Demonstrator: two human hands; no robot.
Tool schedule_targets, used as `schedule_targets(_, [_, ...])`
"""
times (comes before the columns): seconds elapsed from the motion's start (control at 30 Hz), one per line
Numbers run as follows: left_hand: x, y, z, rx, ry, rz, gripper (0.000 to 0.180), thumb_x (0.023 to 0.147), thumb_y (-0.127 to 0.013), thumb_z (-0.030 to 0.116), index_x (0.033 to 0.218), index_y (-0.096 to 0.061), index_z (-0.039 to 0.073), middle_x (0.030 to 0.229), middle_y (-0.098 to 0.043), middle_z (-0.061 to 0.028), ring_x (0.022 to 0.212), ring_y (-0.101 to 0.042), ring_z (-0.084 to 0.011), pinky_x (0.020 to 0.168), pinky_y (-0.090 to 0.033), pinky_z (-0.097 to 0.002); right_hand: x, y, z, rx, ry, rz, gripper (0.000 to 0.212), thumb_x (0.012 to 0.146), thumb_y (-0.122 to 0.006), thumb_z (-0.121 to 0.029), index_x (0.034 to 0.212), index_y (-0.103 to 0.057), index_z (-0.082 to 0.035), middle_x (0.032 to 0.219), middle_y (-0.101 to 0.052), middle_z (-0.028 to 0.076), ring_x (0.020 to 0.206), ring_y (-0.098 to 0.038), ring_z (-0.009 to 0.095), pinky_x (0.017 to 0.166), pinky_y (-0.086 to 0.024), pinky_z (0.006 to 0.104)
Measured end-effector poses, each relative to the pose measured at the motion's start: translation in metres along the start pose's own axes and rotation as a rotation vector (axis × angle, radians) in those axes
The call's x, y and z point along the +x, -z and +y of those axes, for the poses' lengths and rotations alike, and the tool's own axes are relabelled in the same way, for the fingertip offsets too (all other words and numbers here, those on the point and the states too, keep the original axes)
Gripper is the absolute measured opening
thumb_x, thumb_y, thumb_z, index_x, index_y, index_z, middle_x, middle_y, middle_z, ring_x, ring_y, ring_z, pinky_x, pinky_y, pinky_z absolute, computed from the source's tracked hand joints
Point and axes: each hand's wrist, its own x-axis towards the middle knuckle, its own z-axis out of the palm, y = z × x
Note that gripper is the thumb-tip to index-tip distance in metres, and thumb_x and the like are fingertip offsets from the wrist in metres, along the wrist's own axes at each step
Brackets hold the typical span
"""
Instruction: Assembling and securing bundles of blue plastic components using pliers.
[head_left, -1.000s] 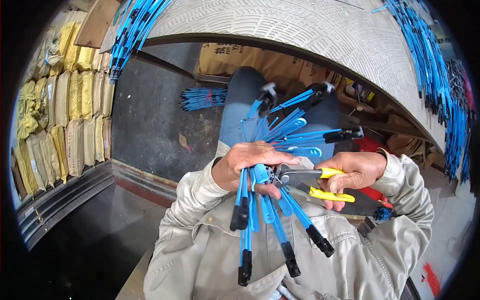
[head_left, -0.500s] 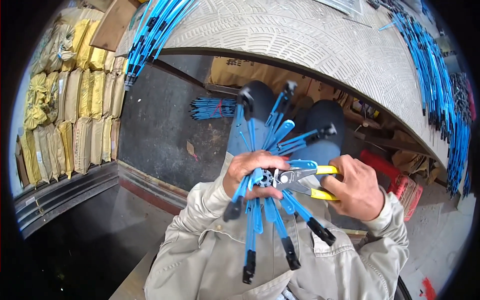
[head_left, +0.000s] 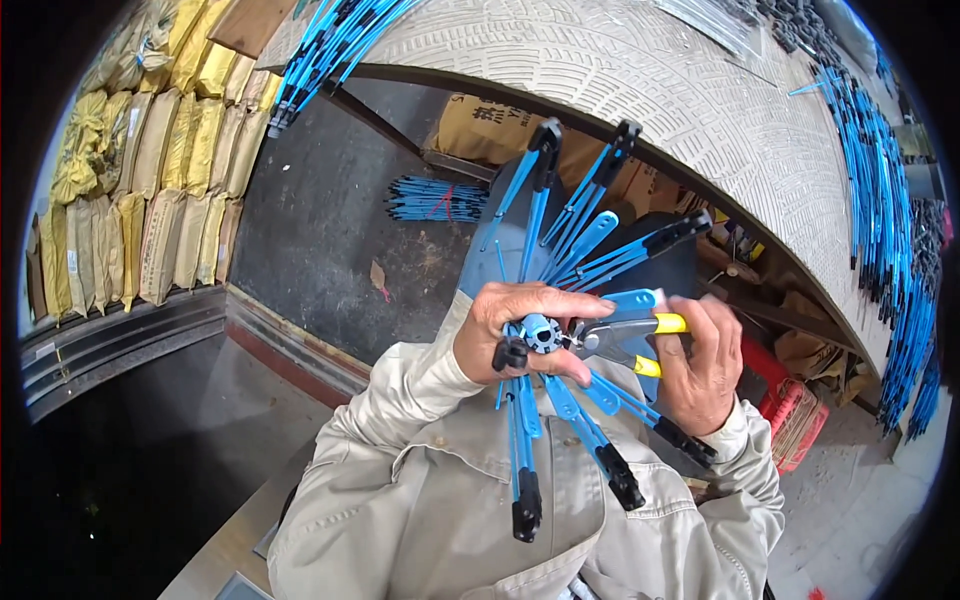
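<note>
In front of my chest, my left hand is closed around the middle of a star-shaped frame of blue rods. Its centre is a dark slotted hub, held between thumb and fingers. Flat blue arms and thin rods ending in black tips spread out from it in several directions. One black tip points up near the hub. My right hand is wrapped around the yellow handles of pliers. Their metal jaws meet the hub's right edge; exactly what they grip is too small to tell.
A patterned worktable curves across the far side, with blue rod bundles at its left and a larger pile at right. A tied rod bundle lies on the floor. Wrapped packages are stacked left; a red crate stands right.
The view has shifted a little. The frame of rods has turned in my left hand, with the lower-left arm now pointing up near the hub. The pliers' handles are slightly closer together.
</note>
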Motion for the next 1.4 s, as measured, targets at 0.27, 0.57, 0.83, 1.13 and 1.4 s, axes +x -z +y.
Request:
schedule_targets(0.27, [-0.005, 0.009, -0.004, -0.038, -0.010, -0.048, 0.062, 0.051, -0.086, 0.021, 0.107, -0.066, 0.005, 0.101, -0.069, -0.0083, 0.064, -0.056, -0.0122, 0.063, -0.048, -0.0235, 0.014, 0.023, 0.026, 0.320, 0.143, -0.361, 0.020, 0.070, -0.069, -0.010, 0.087, -0.058, -0.006, 0.103, -0.055, 0.012, 0.076, -0.053, 0.024, 0.061, -0.044, 0.0323])
schedule_targets(0.57, [0.000, 0.004, 0.002, 0.098, -0.028, -0.210, 0.063, 0.050, -0.086, 0.025, 0.107, -0.066, 0.006, 0.093, -0.069, -0.0051, 0.064, -0.056, -0.0128, 0.064, -0.047, -0.0244, 0.021, 0.028, 0.064, 1.304, -0.133, -1.375, 0.026, 0.075, -0.066, -0.011, 0.098, -0.058, -0.003, 0.092, -0.055, 0.013, 0.067, -0.052, 0.022, 0.053, -0.042, 0.0280])
schedule_targets(0.83, [0.004, -0.007, -0.004, 0.015, -0.044, -0.127, 0.059, 0.050, -0.085, 0.030, 0.099, -0.067, 0.003, 0.081, -0.067, -0.0071, 0.060, -0.052, -0.0145, 0.059, -0.044, -0.0258, 0.001, 0.022, 0.037, 1.327, -0.165, -0.843, 0.034, 0.082, -0.065, -0.011, 0.111, -0.050, -0.002, 0.082, -0.061, 0.013, 0.059, -0.059, 0.023, 0.049, -0.044, 0.0267])
schedule_targets(1.13, [0.002, 0.012, -0.004, -0.032, 0.067, -0.228, 0.055, 0.052, -0.086, 0.023, 0.099, -0.066, 0.004, 0.090, -0.068, -0.0085, 0.065, -0.056, -0.0155, 0.063, -0.046, -0.0267, -0.001, 0.038, 0.040, 1.211, -0.185, -1.016, 0.037, 0.082, -0.065, -0.014, 0.114, -0.049, -0.005, 0.091, -0.058, 0.014, 0.063, -0.056, 0.023, 0.053, -0.046, 0.0297])
schedule_targets(1.4, [-0.002, 0.003, -0.001, 0.005, 0.084, -0.098, 0.051, 0.052, -0.086, 0.018, 0.097, -0.066, 0.005, 0.094, -0.067, -0.0080, 0.071, -0.058, -0.0153, 0.067, -0.047, -0.0266, 0.005, 0.041, 0.025, 0.463, 0.089, -0.605, 0.030, 0.074, -0.066, -0.013, 0.102, -0.057, -0.008, 0.109, -0.052, 0.013, 0.079, -0.052, 0.023, 0.065, -0.047, 0.0326])
